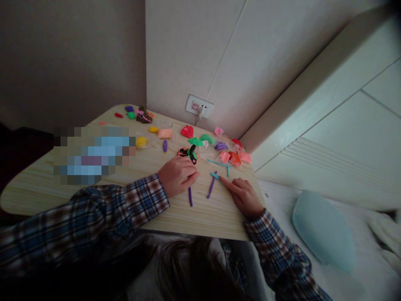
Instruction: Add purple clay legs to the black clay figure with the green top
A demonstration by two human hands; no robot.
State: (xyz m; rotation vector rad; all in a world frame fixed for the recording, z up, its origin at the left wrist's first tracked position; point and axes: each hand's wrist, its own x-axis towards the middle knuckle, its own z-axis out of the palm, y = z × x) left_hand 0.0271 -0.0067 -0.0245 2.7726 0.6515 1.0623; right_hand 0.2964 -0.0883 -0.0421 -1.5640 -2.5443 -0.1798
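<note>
My right hand (pixel 243 195) grips a light-blue plastic modelling knife (pixel 215 175), its index finger stretched along the tool. The blade lies across a purple clay strip (pixel 211 189) near the strip's upper end; whether it has cut through I cannot tell. My left hand (pixel 178 175) is closed, fingers curled, just below a small black and green clay figure (pixel 191 155). Another purple clay strip (pixel 190 197) sticks out from beneath that hand, and what the fingers hold is hidden. Behind the knife lies a second light-blue tool (pixel 218 162).
Red, pink and green bagged clay lumps, such as a red packet (pixel 187 131), line the table's (pixel 150 217) back edge. A brown clay piece (pixel 143 115) sits at the far left corner. A blurred-out object (pixel 97 154) lies left. A wall socket (pixel 199 106) holds a plug.
</note>
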